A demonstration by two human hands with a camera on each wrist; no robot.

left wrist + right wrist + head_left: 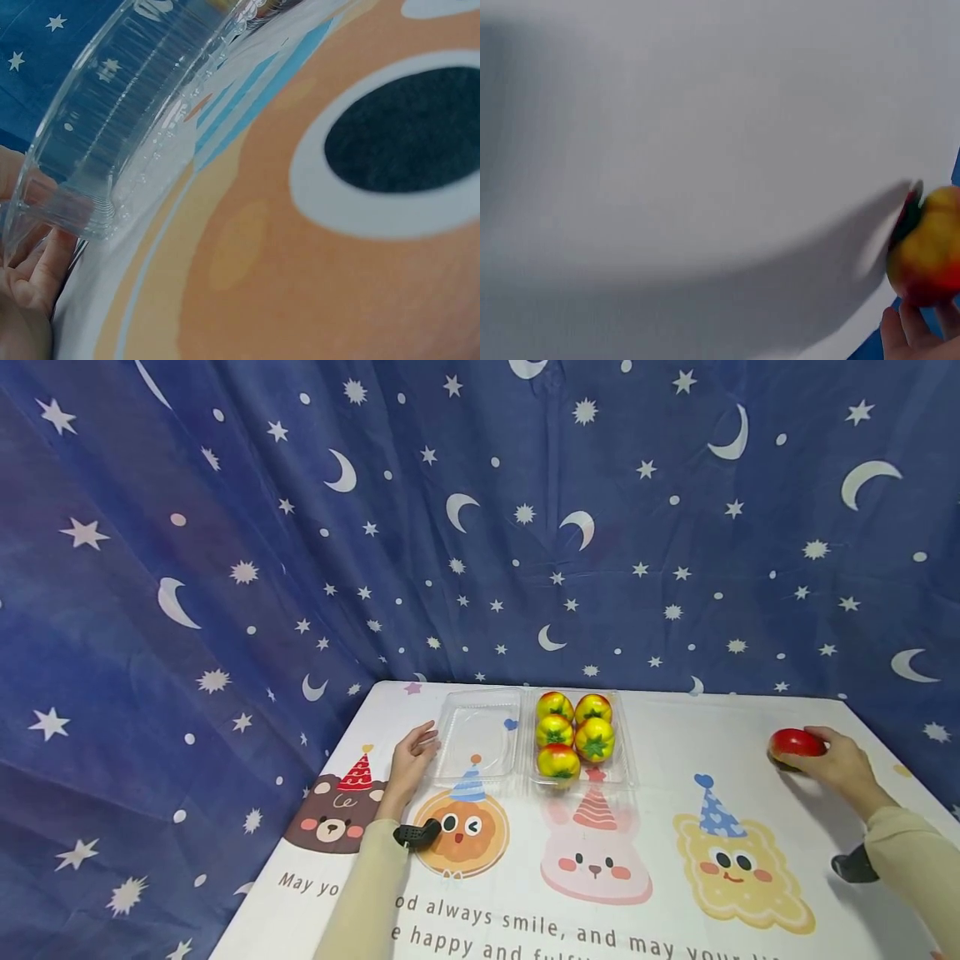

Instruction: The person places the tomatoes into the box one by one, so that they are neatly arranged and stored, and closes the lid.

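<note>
My right hand [836,764] holds a red and yellow persimmon [797,743] at the table's right side. In the right wrist view, the fingertips are against the persimmon [930,251], whose green leafy cap faces the tabletop. My left hand [412,760] is at the left edge of a clear plastic clamshell box, beside its unfilled half [480,776]. Through the clear wall [97,105] in the left wrist view, the left fingers [52,266] show, loosely bent; firm contact is hard to judge. Several persimmons [595,740] sit leaf-cap up in the box's right half [624,764].
A white tablecloth [705,735] printed with cartoon animals, party hats and lettering covers the table. Behind and to the left hangs a dark blue curtain [420,552] with stars and moons. The table's far edge runs just behind the box.
</note>
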